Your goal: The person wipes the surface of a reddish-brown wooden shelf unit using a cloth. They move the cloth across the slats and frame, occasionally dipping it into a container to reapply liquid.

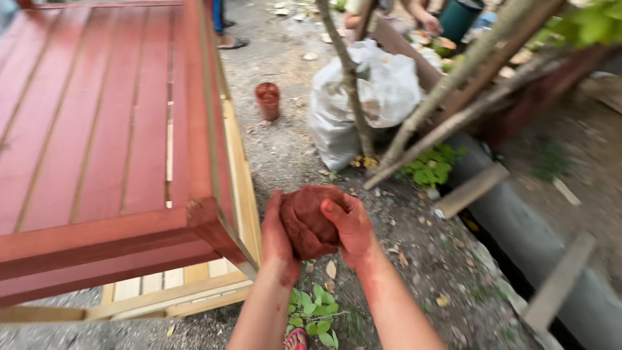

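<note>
Both hands meet at chest height over gravel, just off the corner of the red frame [97, 149]. Left hand [277, 236] cups the near side of a red-soaked rag [310, 220], fingers curled under it. Right hand [353, 227] clamps from the other side, thumb pressed over the top, fingers wrapped behind. Both closed tight on the wad; it sits wholly between the palms, touching nothing else.

Stain covers both hands and runs down the wrists and forearms.

Risks as I judge them:
- Rag looks saturated. Squeezing this hard could drip onto the gravel, the green weed [314, 314] and the sandal [296, 338] directly below.
- Bare wood [243, 188] of the frame's lower rail lies just beside the hands; a stray drip or brush of a wet forearm would blotch it.
- Wet fingers make a slick grip; the wad could slip and pick up grit, which would then scratch or foul the painted slats.
- Red pot [267, 100] stands well apart on the ground near the white sack [382, 91]; easy to kick over.
</note>
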`<state>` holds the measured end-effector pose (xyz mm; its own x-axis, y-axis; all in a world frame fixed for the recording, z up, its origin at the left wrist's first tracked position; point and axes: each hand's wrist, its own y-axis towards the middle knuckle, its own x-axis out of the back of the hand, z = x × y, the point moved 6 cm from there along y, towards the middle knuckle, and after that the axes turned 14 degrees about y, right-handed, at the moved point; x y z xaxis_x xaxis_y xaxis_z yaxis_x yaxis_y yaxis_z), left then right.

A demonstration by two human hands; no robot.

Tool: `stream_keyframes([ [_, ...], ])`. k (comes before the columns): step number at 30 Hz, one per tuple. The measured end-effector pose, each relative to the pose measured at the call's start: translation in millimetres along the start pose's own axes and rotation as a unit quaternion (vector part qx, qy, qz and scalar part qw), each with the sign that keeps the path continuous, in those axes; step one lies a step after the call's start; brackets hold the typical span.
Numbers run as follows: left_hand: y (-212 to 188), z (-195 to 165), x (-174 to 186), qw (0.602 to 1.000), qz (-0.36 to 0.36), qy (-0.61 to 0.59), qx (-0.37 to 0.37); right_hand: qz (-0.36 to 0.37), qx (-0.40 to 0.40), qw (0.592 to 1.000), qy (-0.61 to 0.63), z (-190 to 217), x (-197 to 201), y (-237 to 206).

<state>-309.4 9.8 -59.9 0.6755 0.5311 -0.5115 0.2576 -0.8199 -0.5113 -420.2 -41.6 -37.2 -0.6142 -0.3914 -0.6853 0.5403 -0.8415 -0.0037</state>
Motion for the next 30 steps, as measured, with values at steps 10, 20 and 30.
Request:
stream_keyframes([
  [10, 52, -31, -11, 0.992, 0.006, -0.036, -0.121, 0.077, -0.073, 0.992, 0.071, -11, -19, 56],
  [20, 27, -11, 8, 0.959, -0.24, -0.093, -0.12, 0.169, -0.138, 0.974, 0.06, -17, -32, 97],
  [30, -117, 21, 24, 0.697, -0.648, 0.186, -0.245, 0.219, 0.069, 0.968, -0.104, 3, -112, 38],
])
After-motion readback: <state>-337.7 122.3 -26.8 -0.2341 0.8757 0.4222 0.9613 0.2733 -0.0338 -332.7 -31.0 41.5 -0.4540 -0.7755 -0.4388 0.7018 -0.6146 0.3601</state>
